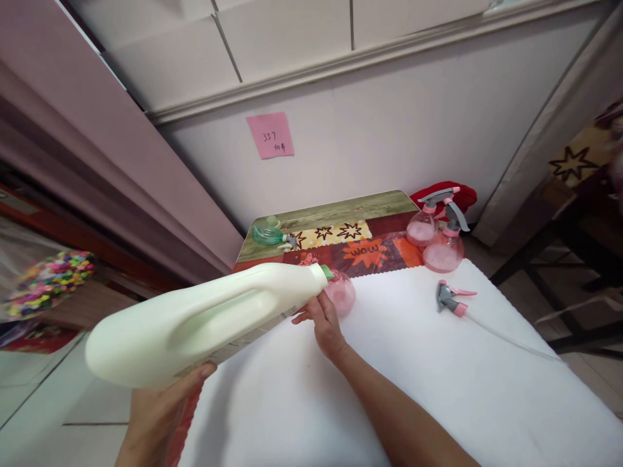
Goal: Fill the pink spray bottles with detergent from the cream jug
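Note:
A large pale green plastic jug (209, 318) with a moulded handle is tilted nearly on its side, its mouth to the right. My left hand (168, 402) grips it from underneath near the base. My right hand (325, 327) has thumb and fingertips at the underside of the jug's neck, with some fingers stretched to the left. A green spout piece shows at the jug's mouth, over the opening of a round pink spray bottle (343, 295) without its spray head. That bottle stands on the white table cover, partly hidden by the jug and my right hand.
A grey and pink spray head (452, 299) with a clear tube lies on the right of the white cover (389, 376). Behind it stand two pink spray bottles (442, 251) with heads on. A green spray bottle (267, 233) lies at the back left. A pink note (270, 135) is on the wall.

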A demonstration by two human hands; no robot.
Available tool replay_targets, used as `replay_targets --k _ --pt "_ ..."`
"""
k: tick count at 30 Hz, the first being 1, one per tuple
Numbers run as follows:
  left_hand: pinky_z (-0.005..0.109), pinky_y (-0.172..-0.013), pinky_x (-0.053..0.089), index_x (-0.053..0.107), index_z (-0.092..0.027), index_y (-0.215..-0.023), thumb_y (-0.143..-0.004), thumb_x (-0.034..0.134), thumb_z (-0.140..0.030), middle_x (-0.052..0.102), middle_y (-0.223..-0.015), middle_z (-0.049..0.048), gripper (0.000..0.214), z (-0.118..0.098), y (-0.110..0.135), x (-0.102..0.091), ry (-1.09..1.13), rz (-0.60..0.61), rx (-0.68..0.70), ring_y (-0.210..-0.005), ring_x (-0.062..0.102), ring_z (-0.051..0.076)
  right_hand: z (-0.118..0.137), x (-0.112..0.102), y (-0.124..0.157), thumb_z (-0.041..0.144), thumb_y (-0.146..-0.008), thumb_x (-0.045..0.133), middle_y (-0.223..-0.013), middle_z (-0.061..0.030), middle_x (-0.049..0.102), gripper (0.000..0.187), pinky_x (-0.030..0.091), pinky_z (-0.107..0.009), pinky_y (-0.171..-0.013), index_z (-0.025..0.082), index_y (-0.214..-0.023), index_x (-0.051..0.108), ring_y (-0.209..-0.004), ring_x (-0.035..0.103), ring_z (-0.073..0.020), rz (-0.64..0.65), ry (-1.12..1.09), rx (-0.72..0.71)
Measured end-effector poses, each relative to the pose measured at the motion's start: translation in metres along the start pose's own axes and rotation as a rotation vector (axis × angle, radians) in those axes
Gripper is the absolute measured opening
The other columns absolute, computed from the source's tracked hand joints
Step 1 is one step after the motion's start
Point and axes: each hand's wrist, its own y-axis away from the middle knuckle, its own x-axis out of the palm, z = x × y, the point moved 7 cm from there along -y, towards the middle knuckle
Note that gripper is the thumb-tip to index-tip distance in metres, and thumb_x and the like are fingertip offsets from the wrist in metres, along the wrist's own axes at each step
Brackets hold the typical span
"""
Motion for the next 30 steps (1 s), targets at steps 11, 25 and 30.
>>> replay_targets --k 11,25,30 --pt "0.038 -0.075 0.064 0.074 -0.017 -0.107 -0.028 0.092 -0.02 0.078 -0.102 0.0089 0.081 0.012 -0.011 -0.008 0.012 -0.013 -0.029 -0.095 0.073 0.034 0.002 0.0 0.001 0.06 -0.093 0.056 -0.089 -0.0045 0.067 0.047 0.064 -0.032 -0.059 0.019 -0.116 0.059 -0.072 0.071 -0.0175 -0.011 0.02 0.013" --pt "0.04 -0.087 0.062 0.072 -0.021 -0.114 -0.035 0.093 -0.018 0.078 -0.098 0.0052 0.082 -0.001 -0.001 0.005 0.059 0.021 -0.057 -0.102 0.072 0.034 0.004 0.0 0.001 0.06 -0.093 0.056 -0.089 -0.0044 0.067 0.049 0.063 -0.031 -0.059 0.018 -0.116 0.059 -0.071 0.071 -0.0173 -0.017 0.025 0.014" --pt "0.04 -0.091 0.06 0.071 -0.018 -0.115 -0.037 0.094 -0.021 0.078 -0.098 0.0064 0.082 -0.008 0.006 0.009 0.051 0.032 -0.041 -0.105 0.071 0.033 0.004 0.0 0.001 0.061 -0.092 0.056 -0.088 -0.0043 0.068 0.05 0.064 -0.031 -0.059 0.017 -0.116 0.059 -0.07 0.07 -0.0173 -0.025 0.026 0.02"
